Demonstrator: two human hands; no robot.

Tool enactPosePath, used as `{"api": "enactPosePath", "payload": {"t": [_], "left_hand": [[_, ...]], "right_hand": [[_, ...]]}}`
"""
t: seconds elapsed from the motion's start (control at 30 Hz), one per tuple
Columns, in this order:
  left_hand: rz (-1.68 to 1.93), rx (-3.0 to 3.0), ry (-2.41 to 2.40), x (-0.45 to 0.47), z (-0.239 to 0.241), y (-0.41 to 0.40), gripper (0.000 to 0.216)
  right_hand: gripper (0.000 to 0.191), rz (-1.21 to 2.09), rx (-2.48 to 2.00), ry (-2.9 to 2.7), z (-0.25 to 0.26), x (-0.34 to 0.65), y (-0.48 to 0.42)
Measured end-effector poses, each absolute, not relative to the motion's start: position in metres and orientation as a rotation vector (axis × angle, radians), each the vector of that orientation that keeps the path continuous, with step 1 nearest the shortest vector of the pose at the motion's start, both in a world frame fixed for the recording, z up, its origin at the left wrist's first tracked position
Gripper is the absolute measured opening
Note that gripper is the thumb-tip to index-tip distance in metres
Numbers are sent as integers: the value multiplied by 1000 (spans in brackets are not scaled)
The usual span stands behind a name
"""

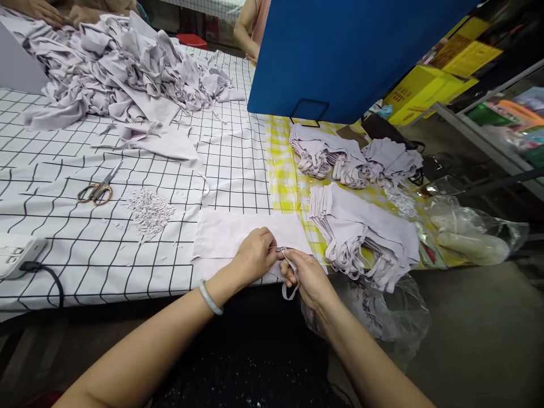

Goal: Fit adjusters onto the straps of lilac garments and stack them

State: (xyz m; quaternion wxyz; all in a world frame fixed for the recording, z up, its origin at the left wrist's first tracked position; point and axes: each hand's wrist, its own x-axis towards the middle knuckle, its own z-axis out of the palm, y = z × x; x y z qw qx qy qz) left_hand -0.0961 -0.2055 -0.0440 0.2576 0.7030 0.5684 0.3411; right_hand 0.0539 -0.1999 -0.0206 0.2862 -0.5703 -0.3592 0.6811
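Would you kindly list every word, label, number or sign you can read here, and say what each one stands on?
Nothing can be read for certain.
Yellow cartons: dark print, too blurred to read.
Coloured packs on the shelf: too blurred to read.
White power strip: no legible marking.
Pale cloth piece pinched by the left hand and strap loop in the right hand: no print.

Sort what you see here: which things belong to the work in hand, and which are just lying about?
In hand: left hand, right hand, cloth, strip, probably the stack alongside.

Lying about: scissors, scraps, heap, blue board, power strip, bag.
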Motion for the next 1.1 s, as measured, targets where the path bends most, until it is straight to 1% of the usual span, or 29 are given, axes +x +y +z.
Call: {"api": "enactPosePath", "payload": {"t": [0.17, 0.5, 0.83, 0.9, 1.0, 1.07, 1.1], "left_hand": [[894, 1879, 1557, -96, -42, -206, 10], [845, 1876, 1578, -95, -41, -205, 10], [812, 1864, 1601, -93, -39, -206, 11], [818, 1868, 1607, -92, -40, -206, 11], [806, 1879, 1587, -97, -39, -206, 12], [788, 1914, 1486, -104, -35, -204, 11], [779, 1945, 1415, -108, -32, -203, 14]], "right_hand": [[35, 1793, -1533, -948, -21, 49, -199], [29, 1717, -1566, -943, -21, 45, -199], [25, 1698, -1619, -1101, -22, 43, -201], [27, 1713, -1623, -1131, -22, 42, -201], [30, 1827, -1579, -1107, -17, 46, -200], [36, 1875, -1560, -1092, -12, 54, -204], [41, 1863, -1562, -1095, -9, 60, -207]]}}
